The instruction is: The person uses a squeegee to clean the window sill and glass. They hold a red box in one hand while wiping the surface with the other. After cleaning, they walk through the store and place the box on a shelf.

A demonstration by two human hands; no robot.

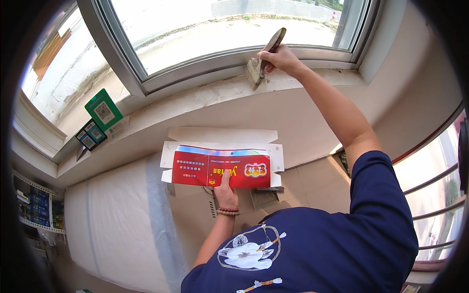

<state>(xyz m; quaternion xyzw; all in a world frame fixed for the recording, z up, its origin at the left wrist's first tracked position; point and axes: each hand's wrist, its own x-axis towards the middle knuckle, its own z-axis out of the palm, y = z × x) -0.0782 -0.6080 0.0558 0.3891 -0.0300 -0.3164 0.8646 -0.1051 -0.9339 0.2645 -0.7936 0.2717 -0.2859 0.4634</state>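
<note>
In my right hand is a flat paintbrush, gripped by its dark wooden handle. Its pale, worn bristles point down onto the white window sill, close to the metal window frame. Dust or dirt marks show on the sill around the bristle tips. Below the sill, my left hand holds an unfolded red and white cardboard carton, thumb on top and the other fingers hidden beneath. The carton bears printed writing and has white flaps spread at its ends and far side.
On the sill's left part stand a green sign and a smaller dark sign, both with printed codes. A plastic-covered pale surface lies at left, beside a shelf of small packages. A barred opening is at right.
</note>
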